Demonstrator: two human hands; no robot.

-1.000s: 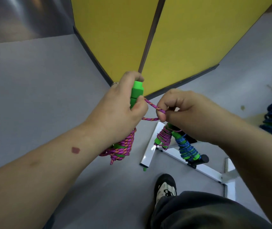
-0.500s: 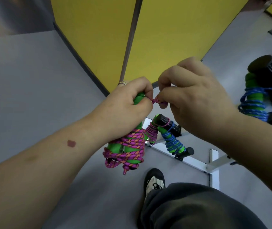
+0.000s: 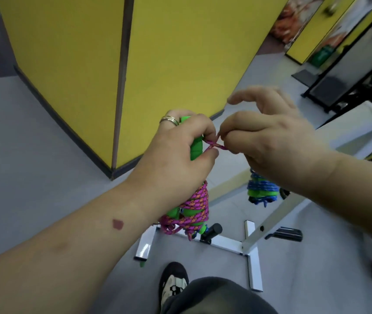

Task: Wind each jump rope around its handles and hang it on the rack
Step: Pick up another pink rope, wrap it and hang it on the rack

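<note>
Nearest, my shoe [image 3: 173,282] and dark trouser leg [image 3: 214,298] sat at the bottom of view on the grey floor [image 3: 33,177]. Above them my left hand [image 3: 176,162] gripped the green handles [image 3: 196,148] of the pink jump rope [image 3: 195,206], coils bunched below my palm, thumb and forefinger pinching the free end. My right hand [image 3: 268,141] pinched that same rope tail [image 3: 218,145] just beside the left, other fingers lifted loose. Step looked like tucking the tail: judged best to keep coils clamped tight with the left, pull the end snug under a wrap, no slack or it unwinds. Beyond, the white rack [image 3: 268,223] stood on the floor, a blue jump rope [image 3: 262,189] already hung on it. Farthest, the yellow wall [image 3: 180,53].
</note>
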